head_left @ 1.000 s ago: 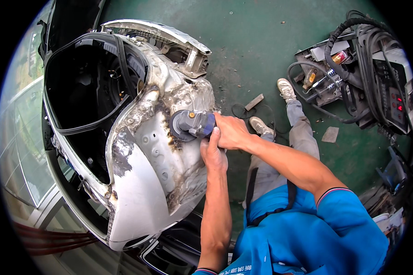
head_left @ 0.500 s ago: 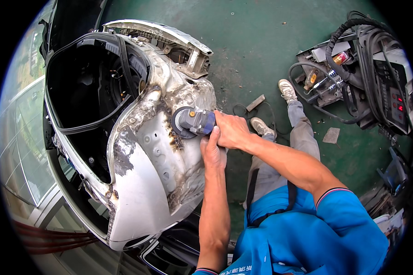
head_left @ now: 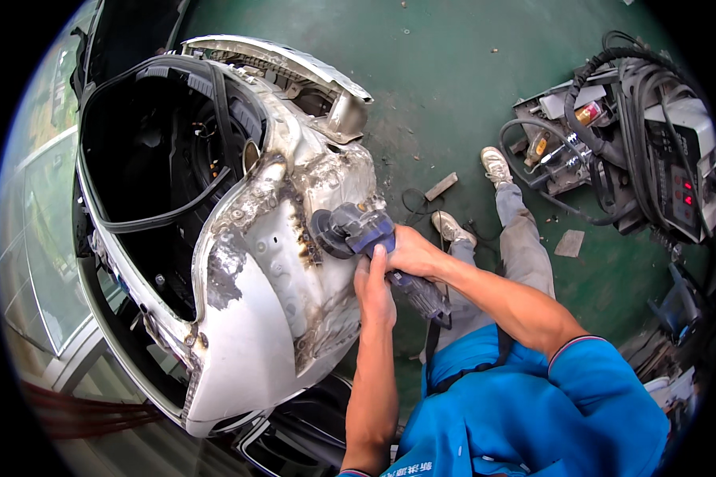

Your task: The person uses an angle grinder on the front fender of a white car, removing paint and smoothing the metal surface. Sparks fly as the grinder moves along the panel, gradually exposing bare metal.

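At frame centre, both hands remain where they were: right hand point(head_left: 412, 253) and left hand point(head_left: 374, 288) each keep a clenched grip on the blue-grey angle grinder point(head_left: 358, 232), its disc against the scorched, bare-metal car body panel point(head_left: 278, 262).

The grinder point(head_left: 356, 231) is blue and grey, with a dark disc. Left of it, the car body point(head_left: 247, 318) is silver-white — blotched with brown scorch and bare grey patches — and its opening is black inside. Right of the grinder lies a dark green floor point(head_left: 453, 87), grey trousers point(head_left: 525, 246) and pale shoes point(head_left: 495, 165). Below it — a bright blue shirt point(head_left: 533, 421) with a striped cuff.
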### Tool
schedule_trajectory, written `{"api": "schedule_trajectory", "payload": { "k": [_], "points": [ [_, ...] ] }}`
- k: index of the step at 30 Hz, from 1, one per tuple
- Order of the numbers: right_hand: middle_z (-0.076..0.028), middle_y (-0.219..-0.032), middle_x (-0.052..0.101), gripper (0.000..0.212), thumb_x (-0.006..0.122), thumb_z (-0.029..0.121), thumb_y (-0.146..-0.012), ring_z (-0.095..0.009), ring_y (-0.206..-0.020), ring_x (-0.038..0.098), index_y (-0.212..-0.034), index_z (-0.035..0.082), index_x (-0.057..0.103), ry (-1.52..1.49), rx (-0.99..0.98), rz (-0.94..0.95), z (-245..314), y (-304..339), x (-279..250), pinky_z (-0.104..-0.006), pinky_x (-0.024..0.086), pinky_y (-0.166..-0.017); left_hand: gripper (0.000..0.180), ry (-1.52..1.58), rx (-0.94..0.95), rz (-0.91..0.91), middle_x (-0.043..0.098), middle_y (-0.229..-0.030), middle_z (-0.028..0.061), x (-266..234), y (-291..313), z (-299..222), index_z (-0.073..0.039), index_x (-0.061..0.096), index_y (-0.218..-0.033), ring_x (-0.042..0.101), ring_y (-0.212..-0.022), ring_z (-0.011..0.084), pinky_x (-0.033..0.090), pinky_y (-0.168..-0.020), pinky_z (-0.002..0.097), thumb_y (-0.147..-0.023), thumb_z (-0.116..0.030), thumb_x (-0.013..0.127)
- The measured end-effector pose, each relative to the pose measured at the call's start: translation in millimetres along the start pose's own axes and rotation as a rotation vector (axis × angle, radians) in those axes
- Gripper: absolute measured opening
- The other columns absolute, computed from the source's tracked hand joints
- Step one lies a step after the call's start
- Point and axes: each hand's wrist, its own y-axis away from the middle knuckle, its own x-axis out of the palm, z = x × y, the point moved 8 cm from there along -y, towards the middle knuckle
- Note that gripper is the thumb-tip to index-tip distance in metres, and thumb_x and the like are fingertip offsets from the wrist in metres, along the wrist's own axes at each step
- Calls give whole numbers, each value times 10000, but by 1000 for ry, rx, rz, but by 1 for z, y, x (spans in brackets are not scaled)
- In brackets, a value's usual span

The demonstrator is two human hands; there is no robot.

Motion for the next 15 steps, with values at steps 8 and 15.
{"api": "schedule_trajectory", "payload": {
  "k": [8,15],
  "points": [
    [-121,-873,687,372,793,102,-755,-202,-668,699,-1055,-60,644,-287,243,166,19,-4,-2,-356,615,-605,548,126,-2,99,597,-1358,77,10,-7,-5,-21,557,-1393,548,-1255,194,410,-1025,354,-1051,-449,576],
    [-90,-858,673,317,776,184,-798,-187,-678,685,-1018,-1,644,-205,101,23,44,-22,-37,-390,628,-592,485,123,-30,68,600,-1345,39,48,-8,-37,-85,578,-1388,533,-1259,166,405,-1007,367,-1042,-425,587]
  ]
}}
